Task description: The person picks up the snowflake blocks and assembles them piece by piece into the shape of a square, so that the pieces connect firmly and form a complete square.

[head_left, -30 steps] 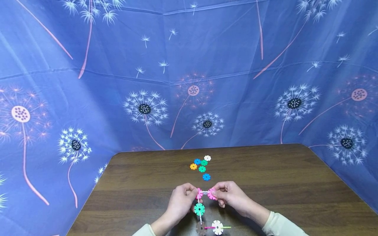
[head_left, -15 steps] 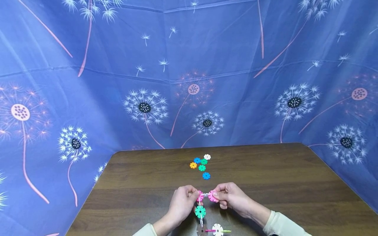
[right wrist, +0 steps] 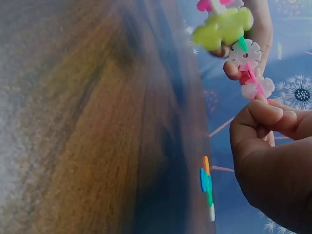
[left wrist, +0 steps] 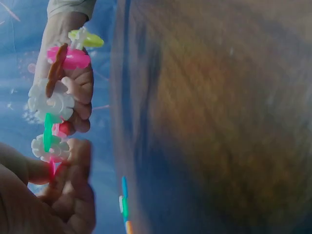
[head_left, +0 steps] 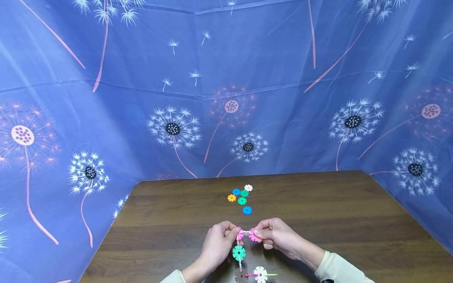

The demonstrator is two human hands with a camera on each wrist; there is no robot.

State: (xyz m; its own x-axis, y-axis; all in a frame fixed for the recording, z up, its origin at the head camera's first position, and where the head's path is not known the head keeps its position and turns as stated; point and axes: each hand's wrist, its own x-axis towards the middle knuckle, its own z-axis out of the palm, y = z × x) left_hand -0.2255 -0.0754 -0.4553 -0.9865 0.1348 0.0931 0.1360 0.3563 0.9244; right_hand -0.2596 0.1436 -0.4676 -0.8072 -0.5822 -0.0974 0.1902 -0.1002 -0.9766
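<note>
Slotted plastic snowflake discs are joined into a chain. My left hand pinches a pink disc at its corner, and my right hand pinches another pink disc. Between these two, a white disc stands edge-on. From the left pink disc the chain runs toward me through a green disc, a brown disc and a white disc. A yellow-green disc forms its end in the right wrist view. Fingers partly hide both pink discs.
Farther back on the brown wooden table lie several loose discs, among them an orange disc, a blue disc and a white disc. A blue dandelion-print cloth hangs behind the table.
Both hands and the chain have sunk slightly toward the person, and the right pink disc has shifted a little left. Both grips look the same. The head view has tilted slightly.
</note>
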